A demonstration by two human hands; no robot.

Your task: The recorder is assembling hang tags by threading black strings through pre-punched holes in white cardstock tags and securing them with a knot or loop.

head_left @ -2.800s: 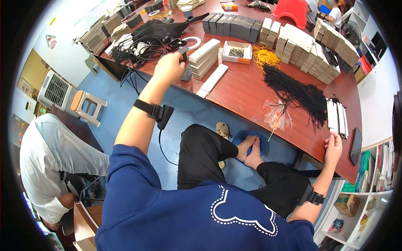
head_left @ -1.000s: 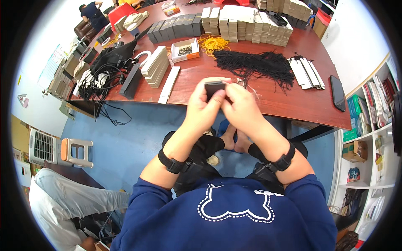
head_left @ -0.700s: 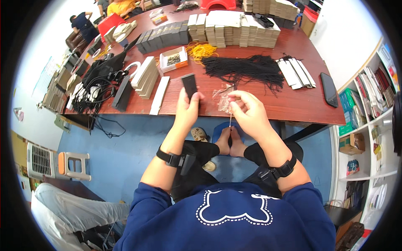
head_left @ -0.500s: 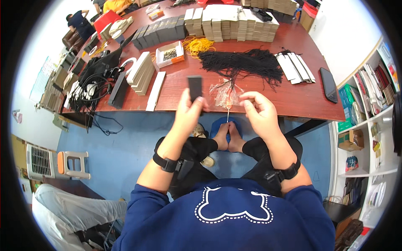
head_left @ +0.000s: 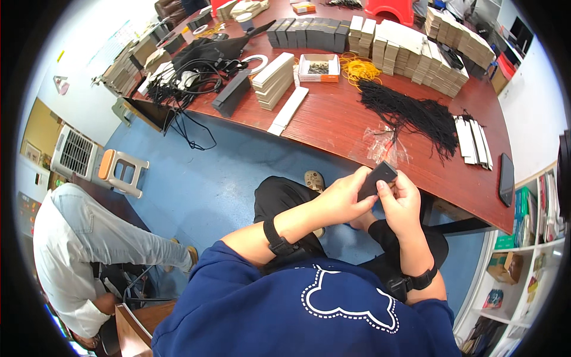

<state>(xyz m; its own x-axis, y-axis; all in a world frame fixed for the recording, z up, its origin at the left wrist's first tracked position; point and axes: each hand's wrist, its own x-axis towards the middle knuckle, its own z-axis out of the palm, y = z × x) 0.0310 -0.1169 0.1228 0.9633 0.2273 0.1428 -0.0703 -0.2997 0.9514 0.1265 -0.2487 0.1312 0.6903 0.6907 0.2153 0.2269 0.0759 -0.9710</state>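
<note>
A flat black rectangular piece (head_left: 377,179) with a tiny spot near its far end is held between my two hands, just off the table's front edge. My left hand (head_left: 345,196) is closed around its left side, fingers behind it. On the other side my right hand (head_left: 405,203) is closed too, its thumb pressed on the face near the right edge. Crumpled clear plastic (head_left: 383,144) lies on the table right beyond the hands. A bundle of black cords (head_left: 410,116) spreads out behind that plastic.
Around the table (head_left: 324,128) stand stacked light strips (head_left: 273,83), a box of small metal parts (head_left: 319,68), yellow cords (head_left: 360,69), rows of dark boxes (head_left: 309,34) and a phone (head_left: 506,179). At left, a seated person (head_left: 77,250) and a stool (head_left: 124,169).
My view has swung left, shifting the table rightward in the picture. My right hand, apart from the black piece before, has come onto it beside my left hand.
</note>
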